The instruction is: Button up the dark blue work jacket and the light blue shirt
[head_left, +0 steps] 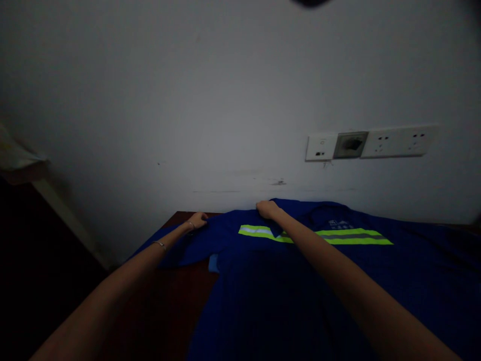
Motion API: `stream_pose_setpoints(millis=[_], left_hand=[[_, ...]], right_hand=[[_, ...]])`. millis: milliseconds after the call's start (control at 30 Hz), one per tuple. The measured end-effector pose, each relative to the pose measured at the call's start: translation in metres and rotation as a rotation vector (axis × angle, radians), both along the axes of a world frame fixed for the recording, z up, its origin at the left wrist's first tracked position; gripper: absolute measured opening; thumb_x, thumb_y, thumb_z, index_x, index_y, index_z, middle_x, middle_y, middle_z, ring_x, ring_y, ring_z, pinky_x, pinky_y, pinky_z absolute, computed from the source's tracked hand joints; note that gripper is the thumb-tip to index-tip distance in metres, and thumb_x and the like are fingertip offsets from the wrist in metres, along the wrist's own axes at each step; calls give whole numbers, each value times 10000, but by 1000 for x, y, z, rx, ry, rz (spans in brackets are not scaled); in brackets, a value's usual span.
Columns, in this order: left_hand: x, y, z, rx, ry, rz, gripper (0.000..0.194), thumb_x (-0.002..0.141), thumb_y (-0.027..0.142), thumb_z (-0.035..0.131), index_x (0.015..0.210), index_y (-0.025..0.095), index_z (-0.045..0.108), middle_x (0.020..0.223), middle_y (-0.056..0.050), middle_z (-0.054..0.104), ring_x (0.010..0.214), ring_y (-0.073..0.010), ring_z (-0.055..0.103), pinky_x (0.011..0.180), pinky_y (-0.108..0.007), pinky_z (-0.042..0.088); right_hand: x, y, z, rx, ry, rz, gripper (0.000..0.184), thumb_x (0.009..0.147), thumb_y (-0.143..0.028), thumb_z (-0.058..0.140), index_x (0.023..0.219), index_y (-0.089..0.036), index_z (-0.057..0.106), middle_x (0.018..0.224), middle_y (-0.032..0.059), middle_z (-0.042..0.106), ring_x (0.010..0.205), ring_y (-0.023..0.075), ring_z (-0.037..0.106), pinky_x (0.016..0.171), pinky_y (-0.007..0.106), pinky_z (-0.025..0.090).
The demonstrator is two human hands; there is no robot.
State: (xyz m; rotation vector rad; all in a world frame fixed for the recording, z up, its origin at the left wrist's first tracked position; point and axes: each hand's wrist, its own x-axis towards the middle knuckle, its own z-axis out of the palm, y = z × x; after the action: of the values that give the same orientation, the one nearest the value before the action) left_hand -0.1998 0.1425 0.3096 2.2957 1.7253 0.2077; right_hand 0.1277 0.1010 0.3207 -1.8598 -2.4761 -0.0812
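A blue work shirt [285, 281] with a yellow-green and grey reflective stripe [338, 235] lies spread on a dark brown table [165, 301]. My left hand [198, 219] is closed on the end of the shirt's sleeve at the far left, near the table's back edge. A thin bracelet circles that wrist. My right hand [267, 208] is closed on the shirt's shoulder just above the left end of the stripe. Both arms stretch far forward over the cloth.
A white wall [225, 100] rises right behind the table. On it sits a row of sockets and a switch [370, 143]. Left of the table the floor is dark, with a pale object [18, 160] at the frame's edge.
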Motion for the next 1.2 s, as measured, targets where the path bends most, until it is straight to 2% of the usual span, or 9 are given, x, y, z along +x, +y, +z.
stream_pose_setpoints(millis=[200, 400, 567, 700, 767, 833, 967, 1067, 1200], left_hand=[[-1, 4, 13, -26, -98, -1, 234, 676, 315, 467, 716, 126, 599, 614, -6, 578, 561, -122, 523, 532, -206, 387], [-7, 4, 23, 171, 51, 90, 171, 722, 203, 455, 778, 123, 596, 768, -59, 620, 731, -150, 561, 671, -225, 409], [2, -23, 22, 344, 240, 60, 252, 754, 174, 441, 964, 124, 571, 991, -135, 578, 950, -231, 523, 838, -332, 378], [15, -72, 18, 391, 382, -297, 314, 808, 276, 432, 1066, 127, 532, 1078, -133, 543, 1012, -226, 495, 893, -341, 372], [19, -101, 15, 326, 357, -559, 355, 814, 315, 442, 1122, 149, 500, 1127, -106, 527, 1049, -202, 480, 913, -304, 369], [19, -128, 14, 286, 346, -711, 404, 792, 341, 484, 1152, 159, 479, 1156, -92, 517, 1065, -196, 474, 910, -284, 376], [15, -156, 10, 305, 384, -709, 397, 779, 324, 511, 1137, 157, 481, 1107, -92, 551, 1032, -201, 507, 855, -278, 415], [10, -155, 6, 294, 562, -606, 204, 812, 181, 433, 975, 142, 550, 937, -108, 613, 898, -203, 579, 756, -283, 449], [2, -145, 3, 268, 706, -528, 202, 803, 79, 383, 921, 138, 537, 834, -117, 631, 773, -204, 615, 680, -289, 455]], right_hand=[[9, -1, -4, -63, 13, -53, 363, 793, -294, 486, 1087, -99, 575, 1106, 197, 582, 998, 287, 565, 779, 386, 458], [10, -7, -5, -42, 70, -127, 366, 810, -258, 432, 1117, -91, 541, 1125, 210, 563, 1008, 300, 557, 781, 414, 446], [-10, -32, -7, 16, 114, -165, 458, 791, -200, 450, 1221, -41, 427, 1117, 247, 545, 1012, 301, 546, 801, 410, 431], [-41, -70, -16, 70, 143, -74, 495, 839, -251, 392, 1304, -93, 340, 1216, 216, 486, 1104, 275, 478, 852, 392, 403], [-60, -93, -23, 65, 189, 69, 489, 843, -341, 396, 1268, -99, 407, 1220, 194, 493, 1121, 270, 463, 891, 386, 381], [-78, -118, -29, 74, 257, 194, 490, 854, -395, 360, 1210, -79, 478, 1240, 196, 477, 1161, 274, 427, 934, 388, 347], [-110, -180, -37, 121, 336, 310, 489, 860, -380, 336, 1174, -51, 515, 1290, 207, 423, 1216, 298, 355, 981, 408, 297], [-129, -230, -42, 79, 390, 391, 601, 852, -464, 326, 1250, -29, 441, 1346, 230, 337, 1258, 328, 279, 1011, 448, 246], [-143, -279, -51, -10, 436, 520, 668, 842, -570, 252, 1345, -137, 329, 1434, 169, 170, 1305, 350, 132, 1019, 551, 136]])
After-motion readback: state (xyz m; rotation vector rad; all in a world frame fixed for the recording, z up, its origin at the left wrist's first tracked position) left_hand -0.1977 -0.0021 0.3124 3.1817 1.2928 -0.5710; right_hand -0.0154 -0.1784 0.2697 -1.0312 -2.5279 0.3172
